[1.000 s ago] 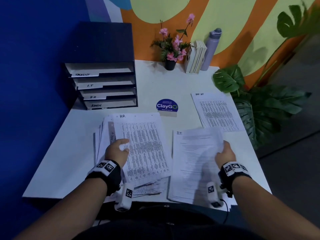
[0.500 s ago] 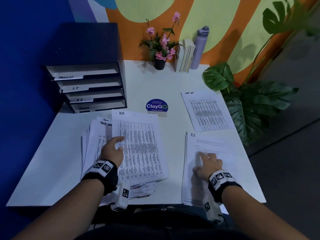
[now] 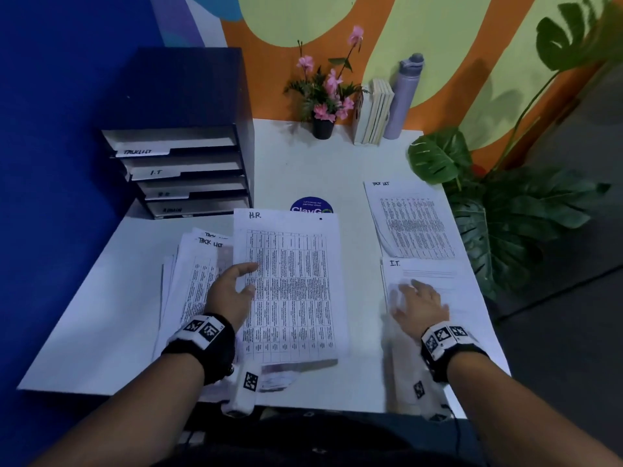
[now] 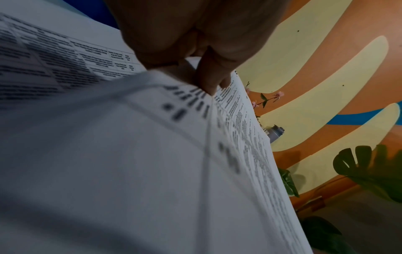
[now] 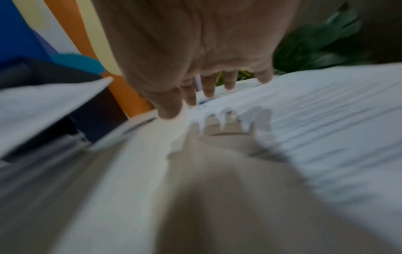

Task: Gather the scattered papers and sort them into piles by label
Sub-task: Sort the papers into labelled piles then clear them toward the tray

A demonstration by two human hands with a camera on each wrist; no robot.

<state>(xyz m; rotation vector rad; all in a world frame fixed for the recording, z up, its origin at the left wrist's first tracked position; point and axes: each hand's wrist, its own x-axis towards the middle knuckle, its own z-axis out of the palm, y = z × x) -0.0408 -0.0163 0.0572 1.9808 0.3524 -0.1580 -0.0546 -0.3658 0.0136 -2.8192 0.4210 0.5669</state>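
Note:
A sheet headed H.R. (image 3: 293,281) tops the loose stack of papers (image 3: 199,264) at the table's front left; sheets headed Task List fan out beneath it. My left hand (image 3: 242,281) pinches the H.R. sheet's left edge, thumb on top, and its near end is raised off the stack. In the left wrist view the left hand (image 4: 206,73) nips the H.R. sheet (image 4: 152,154). My right hand (image 3: 408,294) lies open over the I.T. pile (image 3: 438,274) at the front right. The right wrist view shows the right hand (image 5: 208,86) with straight fingers just above the I.T. pile (image 5: 326,120).
A Task List sheet (image 3: 411,220) lies behind the I.T. pile. A dark labelled file organiser (image 3: 182,163) stands at the back left. A flower pot (image 3: 323,128), books (image 3: 374,112) and bottle (image 3: 403,96) line the wall. A leafy plant (image 3: 505,214) borders the right edge.
My right hand laid the sheet it held onto the I.T. pile, let go, and now rests open on it. My left hand keeps hold of the H.R. sheet, which has risen slightly.

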